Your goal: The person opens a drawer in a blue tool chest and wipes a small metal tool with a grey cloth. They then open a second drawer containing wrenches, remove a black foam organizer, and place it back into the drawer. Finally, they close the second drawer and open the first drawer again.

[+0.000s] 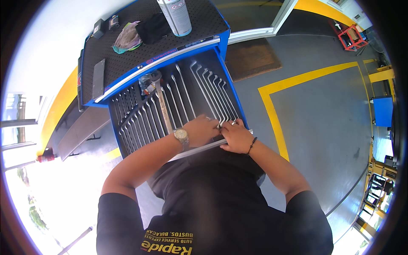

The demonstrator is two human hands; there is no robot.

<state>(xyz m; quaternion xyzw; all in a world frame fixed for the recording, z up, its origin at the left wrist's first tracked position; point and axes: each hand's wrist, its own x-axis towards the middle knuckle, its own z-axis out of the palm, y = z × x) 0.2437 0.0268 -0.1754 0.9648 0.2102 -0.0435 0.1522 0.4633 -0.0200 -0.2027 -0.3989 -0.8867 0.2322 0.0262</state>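
Both hands are at the near right of an open tool drawer (199, 102). My left hand (203, 131), with a watch at its wrist, has its fingers curled down by the near ends of the offset ring wrenches (214, 91). What lies under its fingertips is hidden. Close beside it, my right hand (239, 137) bends its fingers over the near end of one of these wrenches. Several combination wrenches (146, 121) lie in rows left of my hands. Among them is a large adjustable wrench (162, 102) with a worn handle.
On the blue cabinet's black top (127, 63) stand a spray can (176, 19), a crumpled rag (127, 38), a black cloth (153, 29) and a dark flat bar (98, 78). A small plastic packet (147, 83) lies in the drawer. A brown mat (253, 59) lies on the floor at right.
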